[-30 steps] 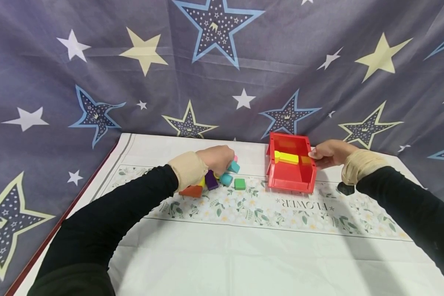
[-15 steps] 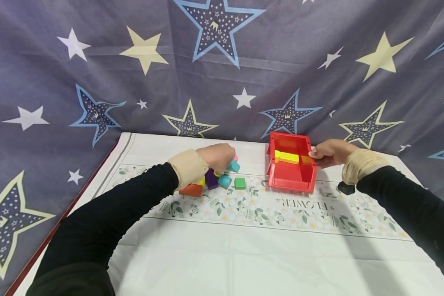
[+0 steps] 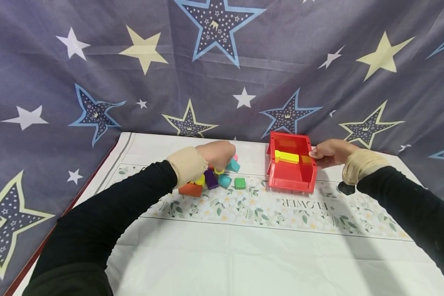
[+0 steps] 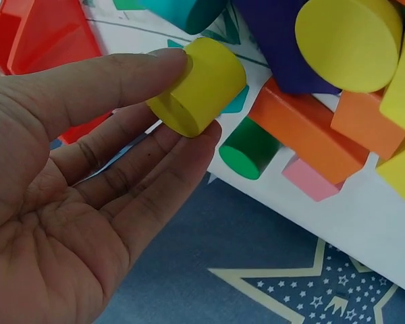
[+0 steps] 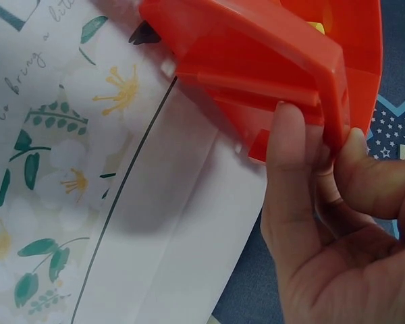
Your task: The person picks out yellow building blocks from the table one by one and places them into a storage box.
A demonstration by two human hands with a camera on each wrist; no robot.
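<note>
In the left wrist view my left hand (image 4: 88, 169) pinches a yellow cylinder block (image 4: 206, 84) between thumb and fingers, above a loose pile of blocks. In that pile lie an orange block (image 4: 310, 131), a green cylinder (image 4: 248, 152), a pink block (image 4: 312, 179) and a purple block (image 4: 283, 47). My right hand (image 3: 331, 153) grips the side wall of a red plastic bin (image 3: 290, 179), thumb on the rim and fingers outside, as the right wrist view shows. Inside the bin lies a yellow block (image 3: 287, 157).
A green square block (image 3: 239, 183) and teal blocks (image 3: 225, 181) lie between the pile and the bin. The table has a white flowered cloth (image 3: 244, 255). A star-patterned curtain (image 3: 222, 82) hangs behind the table.
My left hand has risen slightly from the pile, with a yellow piece now showing beneath its fingers. The right hand and the red bin stay in place.
</note>
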